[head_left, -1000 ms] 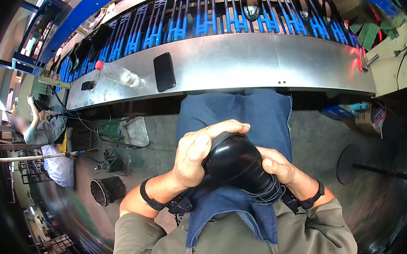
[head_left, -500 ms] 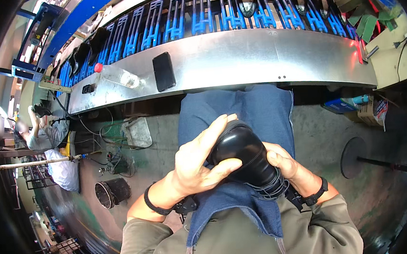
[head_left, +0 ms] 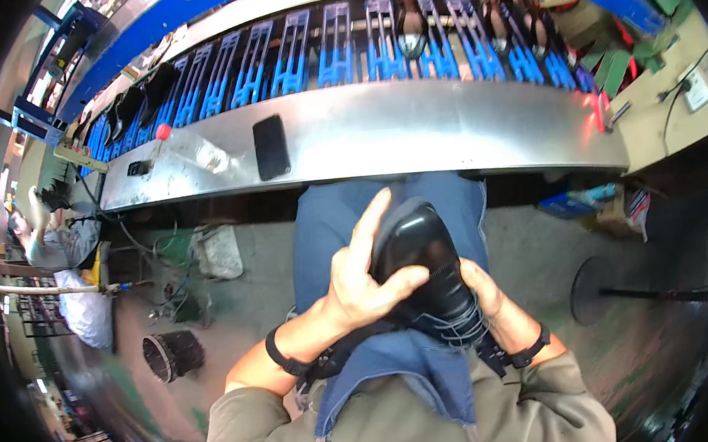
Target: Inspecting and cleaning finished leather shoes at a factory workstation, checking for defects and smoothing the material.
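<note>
A glossy black leather lace-up shoe [head_left: 414,245] is held over my lap, its rounded toe pointing away from me and its grey laces nearest me. My left hand [head_left: 359,283] clasps the toe from the left; the thumb lies across the top and the index finger stretches up past the side. On the right, my right hand [head_left: 484,294] grips the shoe near the laced part, thumb along its edge and the other fingers hidden beneath. A blue apron [head_left: 383,377] covers my front and legs.
Ahead runs a metal ledge [head_left: 380,132] with a black phone [head_left: 271,148] and a clear bottle [head_left: 195,150] on it. Behind it stand blue racks [head_left: 291,55], several bearing shoes [head_left: 411,25]. A black bucket [head_left: 173,356] stands at left, a round-based stand [head_left: 596,289] at right.
My view has shifted, so the ledge sits lower in the picture. The shoe has turned slightly more upright, and my left index finger has lifted away from its toe.
</note>
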Action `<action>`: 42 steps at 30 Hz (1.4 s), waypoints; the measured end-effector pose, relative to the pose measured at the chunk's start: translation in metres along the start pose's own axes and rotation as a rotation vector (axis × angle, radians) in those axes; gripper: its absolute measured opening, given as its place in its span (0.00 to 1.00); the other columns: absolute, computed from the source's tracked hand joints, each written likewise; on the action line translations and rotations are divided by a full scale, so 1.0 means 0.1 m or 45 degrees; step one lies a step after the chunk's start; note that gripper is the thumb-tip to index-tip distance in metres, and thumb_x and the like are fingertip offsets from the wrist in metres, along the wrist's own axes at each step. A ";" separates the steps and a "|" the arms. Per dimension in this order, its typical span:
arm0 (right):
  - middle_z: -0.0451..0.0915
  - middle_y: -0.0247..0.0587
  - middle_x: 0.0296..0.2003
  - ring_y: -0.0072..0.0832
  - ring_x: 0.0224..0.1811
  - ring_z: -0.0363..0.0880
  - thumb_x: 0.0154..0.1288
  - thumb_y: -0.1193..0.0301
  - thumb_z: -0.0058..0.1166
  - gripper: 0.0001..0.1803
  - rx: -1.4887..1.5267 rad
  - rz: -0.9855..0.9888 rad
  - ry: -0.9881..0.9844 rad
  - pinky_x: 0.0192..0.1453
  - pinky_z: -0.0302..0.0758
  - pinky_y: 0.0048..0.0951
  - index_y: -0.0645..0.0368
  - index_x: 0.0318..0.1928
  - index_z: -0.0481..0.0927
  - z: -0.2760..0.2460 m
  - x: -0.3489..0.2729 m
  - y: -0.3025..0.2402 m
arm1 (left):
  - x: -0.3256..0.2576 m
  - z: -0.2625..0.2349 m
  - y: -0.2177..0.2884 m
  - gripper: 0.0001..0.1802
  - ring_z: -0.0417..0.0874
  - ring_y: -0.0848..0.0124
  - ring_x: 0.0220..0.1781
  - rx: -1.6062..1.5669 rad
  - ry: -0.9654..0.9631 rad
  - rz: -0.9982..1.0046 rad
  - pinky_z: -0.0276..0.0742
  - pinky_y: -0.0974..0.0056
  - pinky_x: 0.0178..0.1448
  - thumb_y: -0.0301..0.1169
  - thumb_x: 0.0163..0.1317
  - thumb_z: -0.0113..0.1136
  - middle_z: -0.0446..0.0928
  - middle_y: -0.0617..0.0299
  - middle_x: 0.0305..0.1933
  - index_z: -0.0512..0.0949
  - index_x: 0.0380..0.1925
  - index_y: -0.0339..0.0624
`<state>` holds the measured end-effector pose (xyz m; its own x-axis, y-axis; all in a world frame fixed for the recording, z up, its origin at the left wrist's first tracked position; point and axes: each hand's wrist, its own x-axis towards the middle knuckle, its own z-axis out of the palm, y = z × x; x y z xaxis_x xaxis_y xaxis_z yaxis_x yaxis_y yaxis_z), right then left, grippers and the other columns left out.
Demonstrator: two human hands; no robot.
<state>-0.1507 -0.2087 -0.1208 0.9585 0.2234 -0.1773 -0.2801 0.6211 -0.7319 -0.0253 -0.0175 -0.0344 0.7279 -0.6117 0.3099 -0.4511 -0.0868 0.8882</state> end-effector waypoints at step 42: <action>0.71 0.33 0.11 0.30 0.12 0.73 0.61 0.64 0.69 0.19 -1.666 -0.778 0.185 0.20 0.71 0.31 0.62 0.43 0.76 0.89 0.90 -0.86 | -0.06 -0.39 -0.66 0.38 0.84 0.67 0.52 -1.483 0.119 -0.566 0.83 0.62 0.56 0.57 0.64 0.63 0.80 0.54 0.52 0.71 0.60 0.34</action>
<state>-0.0452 -0.1751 -0.0154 0.9272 0.0542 0.3707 0.3384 -0.5455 -0.7668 0.0200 0.0221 -0.0817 0.7551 -0.6457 -0.1130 0.5332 0.5047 0.6790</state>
